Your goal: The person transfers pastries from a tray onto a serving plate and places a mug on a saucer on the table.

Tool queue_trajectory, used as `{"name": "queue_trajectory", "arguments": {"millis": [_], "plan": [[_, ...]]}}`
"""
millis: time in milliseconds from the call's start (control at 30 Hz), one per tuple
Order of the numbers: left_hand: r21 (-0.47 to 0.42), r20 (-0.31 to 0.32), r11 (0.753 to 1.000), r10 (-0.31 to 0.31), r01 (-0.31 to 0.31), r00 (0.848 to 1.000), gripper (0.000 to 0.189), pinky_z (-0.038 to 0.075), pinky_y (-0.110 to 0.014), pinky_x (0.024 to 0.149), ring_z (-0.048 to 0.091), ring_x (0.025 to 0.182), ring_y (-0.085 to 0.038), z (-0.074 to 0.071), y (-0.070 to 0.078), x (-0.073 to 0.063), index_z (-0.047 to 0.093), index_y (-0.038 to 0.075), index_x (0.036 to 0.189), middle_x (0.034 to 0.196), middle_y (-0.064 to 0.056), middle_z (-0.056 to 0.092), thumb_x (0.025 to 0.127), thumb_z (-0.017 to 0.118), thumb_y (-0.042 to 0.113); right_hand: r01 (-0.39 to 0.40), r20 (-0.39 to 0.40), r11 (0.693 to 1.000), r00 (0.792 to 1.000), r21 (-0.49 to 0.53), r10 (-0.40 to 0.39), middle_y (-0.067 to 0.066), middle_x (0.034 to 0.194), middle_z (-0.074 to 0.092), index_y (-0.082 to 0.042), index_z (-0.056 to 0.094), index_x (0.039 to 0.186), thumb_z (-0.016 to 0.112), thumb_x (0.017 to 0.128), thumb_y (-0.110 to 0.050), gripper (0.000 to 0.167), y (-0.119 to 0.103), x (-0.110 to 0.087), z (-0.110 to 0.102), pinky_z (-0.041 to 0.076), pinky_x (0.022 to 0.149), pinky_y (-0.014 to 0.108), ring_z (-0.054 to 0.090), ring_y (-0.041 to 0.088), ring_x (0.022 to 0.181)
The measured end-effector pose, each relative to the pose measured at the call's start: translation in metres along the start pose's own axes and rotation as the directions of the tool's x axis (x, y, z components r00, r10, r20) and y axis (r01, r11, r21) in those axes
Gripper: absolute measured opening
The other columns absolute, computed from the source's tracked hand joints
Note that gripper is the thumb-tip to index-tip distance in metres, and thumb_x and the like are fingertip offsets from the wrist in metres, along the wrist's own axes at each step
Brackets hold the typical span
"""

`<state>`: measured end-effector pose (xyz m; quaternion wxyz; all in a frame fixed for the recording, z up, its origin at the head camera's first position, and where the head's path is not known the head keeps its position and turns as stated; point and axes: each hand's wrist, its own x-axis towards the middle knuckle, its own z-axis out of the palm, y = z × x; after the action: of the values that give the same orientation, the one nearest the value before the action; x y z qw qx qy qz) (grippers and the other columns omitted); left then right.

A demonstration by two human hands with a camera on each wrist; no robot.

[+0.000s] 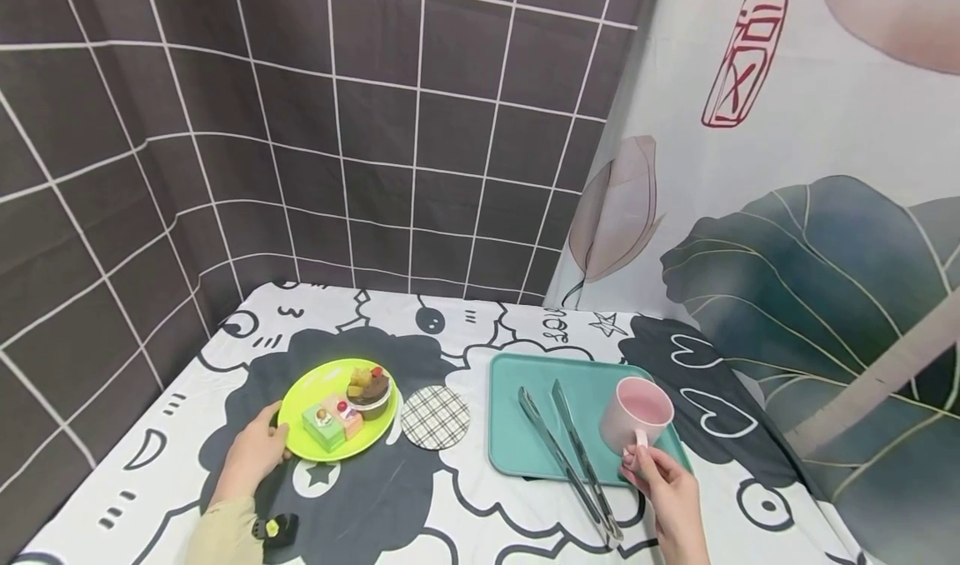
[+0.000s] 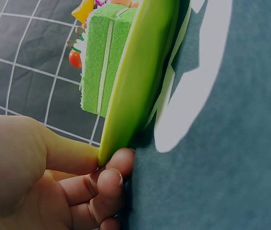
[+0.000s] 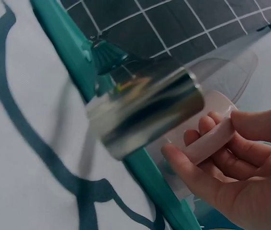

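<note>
My left hand (image 1: 253,452) pinches the near-left rim of a yellow-green plate (image 1: 309,382), thumb on top and fingers beneath in the left wrist view. On the plate sit a green toy cake slice (image 1: 324,430), a pink cake slice (image 1: 348,415) and a brown-topped cupcake (image 1: 369,394). At the right, my right hand (image 1: 671,498) grips the handle of a pink mug (image 1: 622,427). The mug is over the right part of a teal tray (image 1: 510,452); whether it touches the tray I cannot tell. Metal tongs (image 1: 557,447) lie across the tray, their joined end past its front edge.
A round checked coaster (image 1: 436,417) lies between plate and tray. The patterned white and dark cloth (image 1: 405,507) covers the table. Behind rises a dark grid curtain (image 1: 375,132), with a printed leaf curtain (image 1: 750,257) at the right.
</note>
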<state>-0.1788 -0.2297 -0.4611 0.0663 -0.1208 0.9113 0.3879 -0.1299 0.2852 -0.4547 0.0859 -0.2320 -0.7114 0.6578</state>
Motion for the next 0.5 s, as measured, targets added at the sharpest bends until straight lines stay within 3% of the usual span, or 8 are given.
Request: {"name": "queue_trajectory", "arguments": {"millis": [233, 500], "plan": [[0.001, -0.004, 1.0, -0.002, 0.002, 1.0, 0.054, 0.038, -0.028, 0.063, 0.056, 0.069, -0.018, 0.0005, -0.0007, 0.0015, 0.021, -0.012, 0.145, 0.075, -0.009, 0.06, 0.1, 0.033, 0.014, 0.031, -0.067, 0.999, 0.997, -0.011, -0.032, -0.016, 0.073, 0.069, 0.015, 0.052, 0.127, 0.054, 0.099, -0.013, 0.04, 0.005, 0.0, 0.0023, 0.056, 0.073, 0.019, 0.067, -0.002, 0.071], [0.003, -0.007, 1.0, -0.01, 0.01, 1.0, 0.054, 0.038, -0.028, 0.063, 0.057, 0.069, -0.018, 0.0018, -0.0005, 0.0018, 0.022, -0.011, 0.146, 0.077, -0.01, 0.06, 0.1, 0.034, 0.014, 0.139, -0.155, 0.99, 0.979, 0.017, -0.135, -0.023, 0.065, 0.065, 0.022, 0.051, 0.124, 0.056, 0.096, -0.007, 0.04, 0.0053, -0.0073, 0.0075, 0.055, 0.066, 0.016, 0.065, -0.006, 0.064]]}}
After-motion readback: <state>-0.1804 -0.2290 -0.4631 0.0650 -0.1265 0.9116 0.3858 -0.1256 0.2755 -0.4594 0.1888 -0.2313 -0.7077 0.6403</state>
